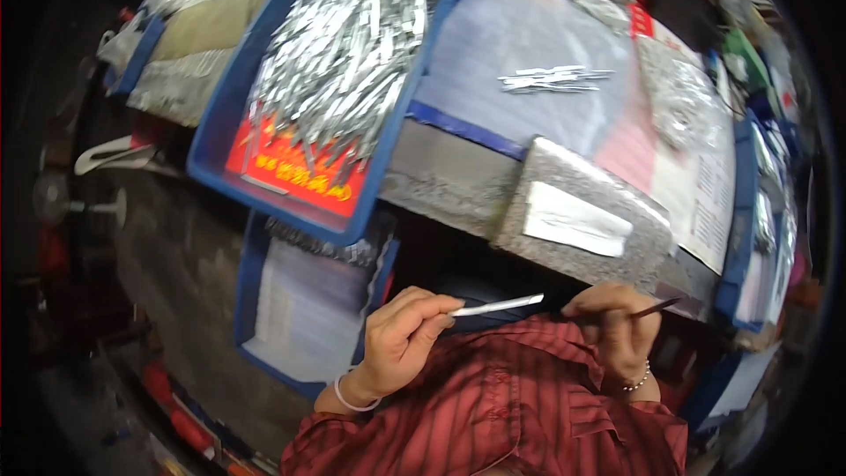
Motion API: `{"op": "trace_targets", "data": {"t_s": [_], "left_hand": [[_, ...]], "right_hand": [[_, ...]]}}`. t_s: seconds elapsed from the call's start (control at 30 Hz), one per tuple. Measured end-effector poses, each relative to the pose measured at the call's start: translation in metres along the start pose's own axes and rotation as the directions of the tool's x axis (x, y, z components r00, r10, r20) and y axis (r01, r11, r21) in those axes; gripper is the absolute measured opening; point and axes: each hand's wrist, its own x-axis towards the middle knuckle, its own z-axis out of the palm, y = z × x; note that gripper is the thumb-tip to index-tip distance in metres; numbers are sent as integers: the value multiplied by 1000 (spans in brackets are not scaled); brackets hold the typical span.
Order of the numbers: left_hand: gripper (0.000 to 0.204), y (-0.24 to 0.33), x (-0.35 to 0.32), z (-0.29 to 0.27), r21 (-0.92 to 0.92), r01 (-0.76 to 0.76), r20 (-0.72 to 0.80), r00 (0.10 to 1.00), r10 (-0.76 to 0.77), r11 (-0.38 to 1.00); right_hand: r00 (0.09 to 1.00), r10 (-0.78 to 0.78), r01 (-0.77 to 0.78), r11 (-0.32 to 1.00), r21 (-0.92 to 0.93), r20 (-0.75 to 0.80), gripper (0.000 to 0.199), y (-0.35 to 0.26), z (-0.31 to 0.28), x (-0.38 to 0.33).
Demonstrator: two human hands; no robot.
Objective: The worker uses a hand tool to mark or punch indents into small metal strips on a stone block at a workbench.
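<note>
The left hand (407,335) comes up from the lower edge with the wrist bent, fingers curled, thumb and fingertips pinching one end of a strip (496,306). The strip is thin, flat and silvery white; it juts out to the right, almost level, in front of the chest and just below the surface (529,44) edge. The right hand (617,326) is close beside it, fisted around a thin dark stick (656,307) whose tip points up to the right. Both hands sit over a red striped shirt (493,414). Above, a blue bin (220,137) is heaped with similar silvery strips, and a small pile (553,79) of them lies on the surface
</note>
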Motion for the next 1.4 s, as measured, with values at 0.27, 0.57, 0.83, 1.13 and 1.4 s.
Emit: {"op": "trace_targets", "data": {"t_s": [0.27, 0.57, 0.83, 1.13, 1.4], "left_hand": [[22, -2, 100, 90, 267, -591, 103, 803, 587, 761], [17, -9, 105, 97, 452, -549, 281, 835, 472, 702], [19, -8, 113, 79, 399, -531, 350, 842, 411, 747], [14, -9, 114, 81, 411, -561, 355, 825, 441, 719], [17, -10, 108, 85, 465, -547, 306, 837, 454, 696]], "right_hand": [[924, -214, 52, 891, -452, -316, 84, -31, -36, -14], [946, -320, 269, 857, -439, -46, 45, -8, -33, 34], [957, 159, 101, 603, -791, 243, 37, -38, -43, 47], [972, -214, 229, 808, -543, 92, 35, -3, -27, 65], [948, -261, 121, 824, -554, -181, 61, -16, -48, 15]]}}
